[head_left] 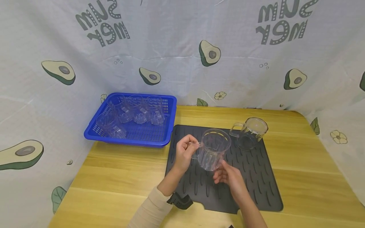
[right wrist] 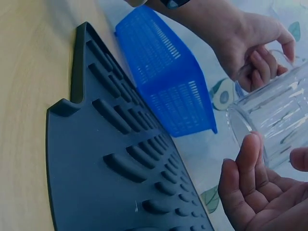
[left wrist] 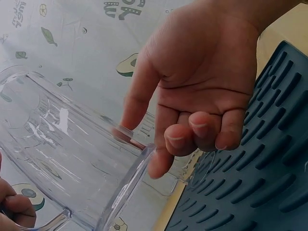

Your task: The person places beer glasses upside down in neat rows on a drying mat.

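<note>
**Clear mug [head_left: 212, 155] in mid-air, 2 hands on, drop risk mostly at R side**

Held tilted above dark ridged mat [head_left: 251, 190]. Gripped by handle [head_left: 195, 156] in L hand [head_left: 185, 152], w/ fingers curled round. Pinched low near base by R hand [head_left: 232, 177], w/ thumb on wall, index at base edge, other fingers bent in & bearing little, prob.

Main worry: slipping at base, due to smooth wall & small contact under R hand. Would then swing about handle, maybe twist out of L hand too.

Also poss: clipping second mug [head_left: 252, 133], just beside at far R corner of mat, by swinging too far R. Could tip or get shoved past mat edge. Can't tell if upright or upturned.

Less likely: catching black wrist device [head_left: 180, 201] on near mat edge, from dropping L forearm too low.

Farther L: blue basket [head_left: 125, 142] w/ several clear mugs [head_left: 139, 110] close together, hard to count thru clear walls. Beneath: wooden table [head_left: 122, 177]. Behind: avocado-print curtain [head_left: 176, 72].
</note>
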Available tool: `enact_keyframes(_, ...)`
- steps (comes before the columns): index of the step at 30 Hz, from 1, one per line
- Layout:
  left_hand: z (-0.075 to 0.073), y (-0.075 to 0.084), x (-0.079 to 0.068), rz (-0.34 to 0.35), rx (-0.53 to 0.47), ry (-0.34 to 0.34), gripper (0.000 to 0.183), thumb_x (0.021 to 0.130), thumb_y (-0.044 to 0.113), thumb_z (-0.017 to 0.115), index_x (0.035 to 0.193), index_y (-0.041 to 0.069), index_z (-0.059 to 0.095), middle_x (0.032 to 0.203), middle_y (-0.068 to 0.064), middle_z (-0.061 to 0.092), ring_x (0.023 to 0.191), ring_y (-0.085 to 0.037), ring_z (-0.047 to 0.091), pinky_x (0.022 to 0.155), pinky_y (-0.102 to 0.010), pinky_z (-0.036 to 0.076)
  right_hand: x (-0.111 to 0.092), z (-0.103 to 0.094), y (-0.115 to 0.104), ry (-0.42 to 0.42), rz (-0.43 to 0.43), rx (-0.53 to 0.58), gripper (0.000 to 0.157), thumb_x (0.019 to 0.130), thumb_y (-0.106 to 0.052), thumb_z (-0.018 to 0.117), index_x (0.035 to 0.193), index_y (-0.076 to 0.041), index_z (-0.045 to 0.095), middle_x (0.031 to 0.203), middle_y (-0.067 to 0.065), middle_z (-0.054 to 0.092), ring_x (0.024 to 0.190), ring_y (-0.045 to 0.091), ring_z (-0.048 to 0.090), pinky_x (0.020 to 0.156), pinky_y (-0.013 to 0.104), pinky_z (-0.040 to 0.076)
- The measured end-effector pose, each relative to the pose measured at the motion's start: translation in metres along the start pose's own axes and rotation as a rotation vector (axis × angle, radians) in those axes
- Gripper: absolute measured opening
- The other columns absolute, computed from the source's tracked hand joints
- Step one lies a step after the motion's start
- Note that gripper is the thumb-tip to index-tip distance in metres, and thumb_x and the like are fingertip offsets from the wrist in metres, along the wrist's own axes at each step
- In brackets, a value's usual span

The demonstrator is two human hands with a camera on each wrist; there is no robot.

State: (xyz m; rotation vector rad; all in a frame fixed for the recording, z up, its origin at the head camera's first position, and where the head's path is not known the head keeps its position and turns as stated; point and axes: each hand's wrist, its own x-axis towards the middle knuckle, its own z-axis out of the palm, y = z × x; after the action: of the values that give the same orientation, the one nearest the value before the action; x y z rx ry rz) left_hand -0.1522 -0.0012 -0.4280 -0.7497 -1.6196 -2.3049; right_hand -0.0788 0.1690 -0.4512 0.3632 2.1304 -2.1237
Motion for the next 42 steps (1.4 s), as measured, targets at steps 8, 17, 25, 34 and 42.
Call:
enact_keyframes(8, -0.001, 0.0, 0.001, -0.02, 0.0, -0.019, 0.017, 0.083, 0.002, 0.047, 0.076, -0.013, 0.047, 0.053, 0.01, 0.031, 0.047, -0.006, 0.024, 0.044, -0.022, 0.021, -0.001, 0.0, -0.003, -0.021, 0.004, 0.027, 0.046, 0.106, -0.033, 0.039, 0.089, 0.005, 0.059, 0.067, 0.009, 0.061, 0.058, 0.022, 0.062, 0.062, 0.034, 0.055)
enact_keyframes(17, -0.006, 0.002, 0.001, -0.066, 0.029, -0.128, 0.016, 0.084, 0.004, 0.049, 0.081, -0.012, 0.048, 0.063, 0.009, 0.042, 0.053, -0.005, 0.037, 0.049, -0.021, 0.031, 0.003, -0.004, -0.003, -0.043, -0.01, 0.101, 0.045, 0.107, -0.035, 0.035, 0.101, 0.006, 0.052, 0.069, 0.009, 0.066, 0.061, 0.022, 0.066, 0.065, 0.035, 0.057)
enact_keyframes(25, -0.014, 0.004, 0.0, -0.095, 0.107, -0.348, 0.009, 0.087, 0.003, 0.052, 0.085, -0.005, 0.052, 0.065, -0.013, 0.047, 0.057, -0.008, 0.044, 0.053, -0.024, 0.038, 0.008, -0.013, -0.004, -0.085, -0.118, 0.148, 0.047, 0.107, -0.036, 0.03, 0.115, 0.003, 0.055, 0.086, 0.01, 0.073, 0.074, 0.022, 0.071, 0.071, 0.035, 0.057)
enact_keyframes(34, -0.023, 0.009, 0.001, -0.06, 0.098, -0.653, 0.01, 0.085, -0.014, 0.059, 0.084, -0.004, 0.056, 0.07, -0.016, 0.054, 0.061, -0.011, 0.051, 0.059, -0.029, 0.048, 0.014, -0.025, -0.011, -0.143, -0.117, 0.058, 0.057, 0.106, -0.046, 0.02, 0.121, -0.004, 0.055, 0.097, -0.001, 0.071, 0.091, 0.016, 0.068, 0.08, 0.03, 0.05)
enact_keyframes(42, -0.023, 0.006, -0.004, -0.025, 0.272, -0.83, 0.008, 0.086, 0.001, 0.066, 0.081, 0.007, 0.063, 0.07, -0.001, 0.063, 0.079, -0.005, 0.054, 0.09, -0.029, 0.039, 0.019, -0.031, -0.019, -0.207, -0.072, -0.025, 0.078, 0.104, -0.049, 0.01, 0.135, 0.017, 0.039, 0.101, 0.012, 0.068, 0.089, 0.024, 0.068, 0.079, 0.036, 0.051)
